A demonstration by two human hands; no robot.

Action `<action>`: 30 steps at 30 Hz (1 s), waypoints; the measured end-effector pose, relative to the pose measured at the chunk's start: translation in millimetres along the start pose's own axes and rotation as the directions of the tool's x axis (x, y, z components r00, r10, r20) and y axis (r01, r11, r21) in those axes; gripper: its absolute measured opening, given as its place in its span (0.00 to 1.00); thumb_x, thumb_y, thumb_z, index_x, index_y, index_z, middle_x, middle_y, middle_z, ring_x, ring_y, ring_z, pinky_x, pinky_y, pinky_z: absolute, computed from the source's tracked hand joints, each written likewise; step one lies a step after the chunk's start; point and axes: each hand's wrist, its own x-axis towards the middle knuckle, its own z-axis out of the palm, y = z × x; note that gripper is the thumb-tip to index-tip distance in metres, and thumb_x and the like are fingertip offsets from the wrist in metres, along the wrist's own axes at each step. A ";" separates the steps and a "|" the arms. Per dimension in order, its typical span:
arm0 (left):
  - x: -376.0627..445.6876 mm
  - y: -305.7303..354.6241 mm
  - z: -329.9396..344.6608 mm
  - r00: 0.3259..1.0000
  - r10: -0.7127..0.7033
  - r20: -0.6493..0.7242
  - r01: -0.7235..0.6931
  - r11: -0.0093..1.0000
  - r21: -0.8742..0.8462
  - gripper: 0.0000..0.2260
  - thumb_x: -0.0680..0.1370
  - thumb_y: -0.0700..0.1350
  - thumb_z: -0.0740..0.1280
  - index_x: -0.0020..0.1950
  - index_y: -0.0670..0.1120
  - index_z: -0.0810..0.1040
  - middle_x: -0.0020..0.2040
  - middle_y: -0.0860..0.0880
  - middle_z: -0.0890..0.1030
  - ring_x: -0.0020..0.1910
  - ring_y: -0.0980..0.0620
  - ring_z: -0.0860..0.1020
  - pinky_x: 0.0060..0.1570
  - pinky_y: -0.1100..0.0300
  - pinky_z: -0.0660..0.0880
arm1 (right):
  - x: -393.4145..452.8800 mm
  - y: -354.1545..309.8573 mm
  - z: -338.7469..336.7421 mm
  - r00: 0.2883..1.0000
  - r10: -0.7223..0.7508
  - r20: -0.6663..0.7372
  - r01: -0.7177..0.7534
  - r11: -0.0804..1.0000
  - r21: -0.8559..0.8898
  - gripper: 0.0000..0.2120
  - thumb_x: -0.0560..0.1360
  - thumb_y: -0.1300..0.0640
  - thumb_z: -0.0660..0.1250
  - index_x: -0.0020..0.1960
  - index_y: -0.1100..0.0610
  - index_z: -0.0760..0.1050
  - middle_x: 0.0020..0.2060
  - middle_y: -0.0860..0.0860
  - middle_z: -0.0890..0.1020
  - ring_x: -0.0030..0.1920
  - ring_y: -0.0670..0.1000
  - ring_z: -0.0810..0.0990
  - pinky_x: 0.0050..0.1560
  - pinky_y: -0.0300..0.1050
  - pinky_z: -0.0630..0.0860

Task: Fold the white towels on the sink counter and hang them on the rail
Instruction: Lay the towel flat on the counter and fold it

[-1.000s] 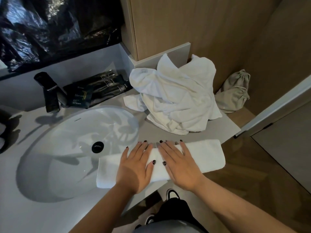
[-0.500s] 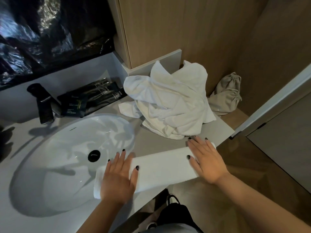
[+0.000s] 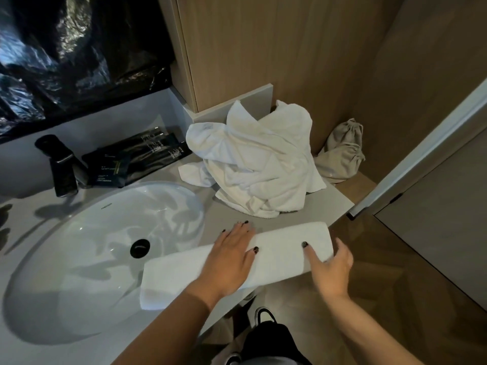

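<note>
On the sink counter (image 3: 226,206), left hand (image 3: 232,256) presses flat the folded towel (image 3: 279,254); right hand (image 3: 332,267) grips its end.

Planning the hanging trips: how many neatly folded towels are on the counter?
1: the folded towel at the counter's front edge, under both hands. The crumpled towel pile behind it may hold several.

The right hand (image 3: 330,270) wraps the end of the long folded white towel (image 3: 284,252), so its fingers are tucked out of sight under the edge; only the thumb shows. The left hand (image 3: 232,262) covers the towel's middle. Print on the flat black sachets (image 3: 137,160) is way too small to read. The crumpled white towel pile (image 3: 258,164) hides the grey tabletop (image 3: 226,214) beneath it and part of the beige drawstring cloth bag (image 3: 342,154). The shiny black plastic sheet (image 3: 79,56) is cut off by the top-left edge.
</note>
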 end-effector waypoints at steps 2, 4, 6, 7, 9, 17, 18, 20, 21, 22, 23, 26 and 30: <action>4.4 5.7 9.7 1.000 -0.025 0.018 0.023 0.990 0.138 0.25 0.85 0.55 0.46 0.81 0.53 0.47 0.81 0.54 0.48 0.79 0.57 0.45 0.78 0.56 0.43 | 3.2 -0.7 -3.1 0.951 0.275 0.140 -0.307 0.891 0.334 0.29 0.73 0.53 0.75 0.69 0.60 0.69 0.64 0.58 0.76 0.61 0.58 0.77 0.61 0.54 0.76; 5.0 4.8 14.0 0.999 -0.036 0.002 0.035 0.983 0.180 0.25 0.84 0.56 0.45 0.81 0.53 0.47 0.81 0.55 0.49 0.79 0.57 0.45 0.77 0.56 0.43 | 2.9 -1.1 -7.2 0.868 0.372 0.328 -0.495 0.689 0.530 0.17 0.73 0.57 0.74 0.59 0.60 0.75 0.52 0.57 0.83 0.52 0.56 0.82 0.48 0.51 0.79; 3.3 3.5 15.6 1.000 -0.020 -0.023 0.023 0.985 0.170 0.25 0.84 0.56 0.45 0.81 0.53 0.49 0.81 0.55 0.51 0.79 0.57 0.47 0.76 0.59 0.43 | 2.4 0.4 -9.7 0.860 0.354 0.369 -0.511 0.615 0.601 0.16 0.72 0.60 0.74 0.58 0.59 0.76 0.48 0.56 0.85 0.50 0.55 0.82 0.47 0.49 0.79; 2.6 3.0 16.2 0.999 -0.011 -0.036 0.017 0.987 0.159 0.25 0.84 0.56 0.46 0.81 0.53 0.50 0.81 0.54 0.53 0.79 0.57 0.49 0.76 0.60 0.43 | 1.7 -0.4 -10.6 0.867 0.327 0.375 -0.498 0.593 0.633 0.17 0.71 0.61 0.75 0.58 0.58 0.77 0.48 0.56 0.86 0.50 0.55 0.83 0.49 0.50 0.79; 0.2 2.5 17.0 0.999 -0.007 -0.054 0.013 0.994 0.111 0.24 0.84 0.55 0.50 0.80 0.52 0.55 0.80 0.54 0.57 0.79 0.56 0.54 0.75 0.61 0.45 | -3.6 -8.6 -12.4 0.884 0.232 0.405 -0.463 0.545 0.699 0.21 0.68 0.62 0.75 0.60 0.58 0.77 0.50 0.56 0.86 0.52 0.56 0.85 0.53 0.52 0.80; -1.7 16.8 -53.4 0.984 -0.171 -0.043 0.064 0.576 -0.815 0.19 0.73 0.59 0.70 0.64 0.64 0.73 0.62 0.63 0.79 0.64 0.63 0.75 0.66 0.61 0.70 | -37.1 -102.4 -27.4 0.832 -0.299 0.468 -0.174 0.660 0.731 0.26 0.64 0.62 0.77 0.61 0.57 0.76 0.56 0.58 0.83 0.57 0.58 0.83 0.50 0.49 0.81; -1.9 21.0 -70.3 0.982 -0.173 -0.078 0.022 0.512 -0.859 0.22 0.71 0.61 0.72 0.64 0.61 0.75 0.62 0.60 0.80 0.64 0.61 0.76 0.63 0.62 0.73 | -42.8 -118.2 -31.2 0.799 -0.370 0.474 -0.124 0.670 0.732 0.23 0.65 0.62 0.77 0.59 0.55 0.77 0.55 0.57 0.83 0.57 0.57 0.82 0.49 0.49 0.81; -5.6 30.6 -105.3 0.975 -0.154 -0.161 -0.069 0.475 -0.877 0.22 0.70 0.61 0.74 0.62 0.58 0.78 0.59 0.58 0.82 0.60 0.59 0.79 0.56 0.64 0.76 | -55.0 -149.3 -38.0 0.728 -0.507 0.461 0.025 0.691 0.722 0.20 0.67 0.62 0.78 0.57 0.54 0.77 0.55 0.57 0.82 0.57 0.58 0.81 0.50 0.50 0.80; -9.1 36.3 -122.2 0.966 -0.146 -0.211 -0.112 0.500 -0.859 0.20 0.70 0.59 0.74 0.60 0.57 0.79 0.57 0.57 0.83 0.57 0.58 0.81 0.54 0.65 0.77 | -61.4 -163.9 -40.5 0.696 -0.565 0.444 0.116 0.698 0.706 0.20 0.66 0.61 0.77 0.56 0.54 0.76 0.54 0.57 0.81 0.58 0.58 0.80 0.52 0.52 0.79; -13.4 42.5 -137.8 0.949 -0.153 -0.274 -0.152 0.541 -0.827 0.16 0.70 0.58 0.75 0.56 0.58 0.82 0.54 0.56 0.84 0.54 0.58 0.82 0.52 0.64 0.78 | -68.4 -178.0 -42.2 0.665 -0.615 0.425 0.204 0.696 0.688 0.20 0.66 0.61 0.76 0.56 0.53 0.76 0.54 0.56 0.81 0.58 0.59 0.79 0.55 0.54 0.79; -18.4 48.5 -151.9 0.919 -0.179 -0.350 -0.188 0.581 -0.792 0.13 0.70 0.58 0.77 0.52 0.59 0.83 0.51 0.56 0.85 0.50 0.58 0.83 0.49 0.65 0.78 | -75.4 -191.4 -43.6 0.638 -0.655 0.406 0.280 0.688 0.670 0.20 0.67 0.61 0.75 0.56 0.53 0.76 0.54 0.55 0.81 0.58 0.58 0.79 0.56 0.55 0.79; -31.3 61.2 -182.5 0.773 -0.260 -0.579 -0.292 0.664 -0.688 0.06 0.67 0.53 0.77 0.42 0.59 0.85 0.41 0.57 0.85 0.40 0.60 0.82 0.39 0.70 0.76 | -92.6 -230.2 -50.4 0.547 -0.766 0.337 0.498 0.621 0.605 0.20 0.70 0.64 0.75 0.58 0.49 0.76 0.53 0.48 0.81 0.57 0.50 0.80 0.55 0.50 0.81; -41.5 72.6 -198.7 0.639 -0.354 -0.683 -0.350 0.657 -0.668 0.08 0.63 0.56 0.77 0.39 0.56 0.84 0.38 0.54 0.85 0.37 0.57 0.82 0.37 0.67 0.77 | -107.3 -280.2 -67.1 0.262 -0.918 0.297 0.796 0.380 0.471 0.22 0.70 0.67 0.75 0.59 0.49 0.77 0.51 0.38 0.80 0.54 0.42 0.79 0.50 0.35 0.77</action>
